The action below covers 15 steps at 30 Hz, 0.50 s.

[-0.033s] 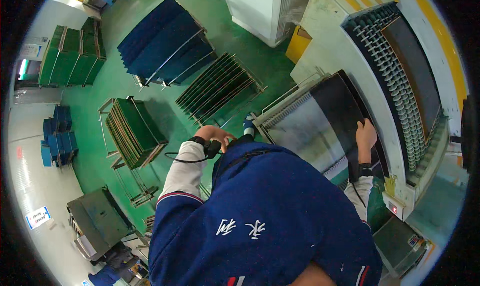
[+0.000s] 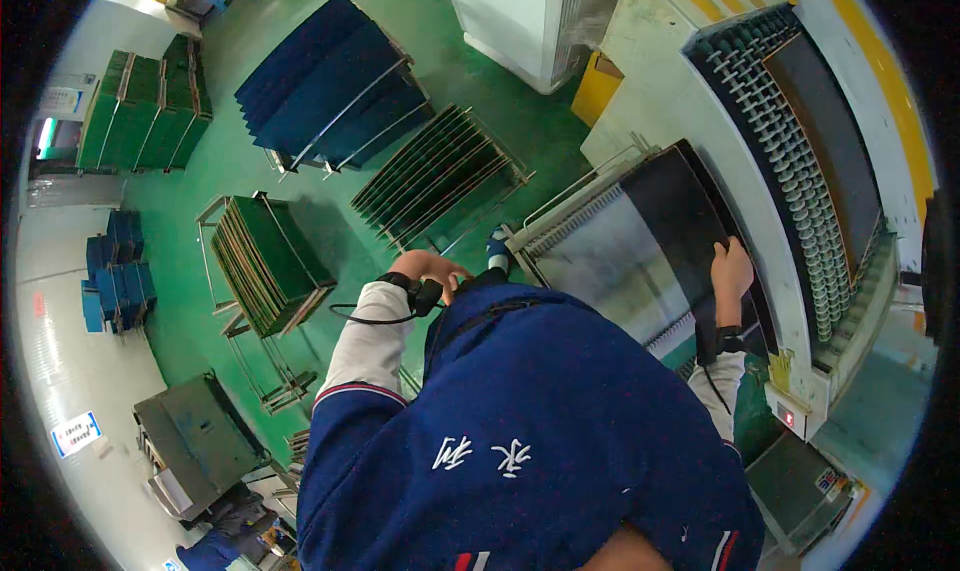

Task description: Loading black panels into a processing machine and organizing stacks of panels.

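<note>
My right hand is closed on the edge of a flat black board, thumb and fingertips at its upper side. This board lies at the right side of a waist-high rack, with a shiny grey panel beside it. Close to my waist, my left hand is loosely bent against my dark blue jacket. Its fingers are partly seen and nothing shows in them. Each wrist wears a black band with a cable.
A machine with rows of rollers stands right of the rack, a brown-edged dark panel on it. Racks of green boards, dark slotted boards and blue boards stand on the green floor. A white cabinet is ahead.
</note>
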Each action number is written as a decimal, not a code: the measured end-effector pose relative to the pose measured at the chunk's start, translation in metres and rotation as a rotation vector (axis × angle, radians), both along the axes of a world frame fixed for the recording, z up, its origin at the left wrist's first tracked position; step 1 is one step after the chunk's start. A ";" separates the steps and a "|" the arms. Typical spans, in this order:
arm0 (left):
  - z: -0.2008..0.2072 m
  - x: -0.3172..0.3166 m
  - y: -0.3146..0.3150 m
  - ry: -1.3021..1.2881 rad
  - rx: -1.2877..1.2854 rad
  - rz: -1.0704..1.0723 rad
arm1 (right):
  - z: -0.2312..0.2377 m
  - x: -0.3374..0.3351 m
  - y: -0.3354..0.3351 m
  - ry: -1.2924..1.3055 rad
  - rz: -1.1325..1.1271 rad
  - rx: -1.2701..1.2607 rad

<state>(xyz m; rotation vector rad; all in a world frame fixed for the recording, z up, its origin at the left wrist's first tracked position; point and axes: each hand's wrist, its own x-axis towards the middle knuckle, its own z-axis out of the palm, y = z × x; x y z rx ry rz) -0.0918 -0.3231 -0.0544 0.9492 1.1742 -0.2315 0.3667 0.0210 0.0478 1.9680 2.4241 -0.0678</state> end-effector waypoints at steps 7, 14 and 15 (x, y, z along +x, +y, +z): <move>-0.014 -0.004 -0.002 -0.018 -0.025 -0.006 | -0.005 0.002 0.004 -0.051 0.016 0.047; -0.012 -0.005 0.000 -0.015 -0.054 0.001 | -0.004 0.001 0.003 -0.031 -0.023 0.035; -0.009 -0.005 0.000 -0.012 -0.059 0.008 | -0.002 0.000 0.003 -0.033 -0.032 0.020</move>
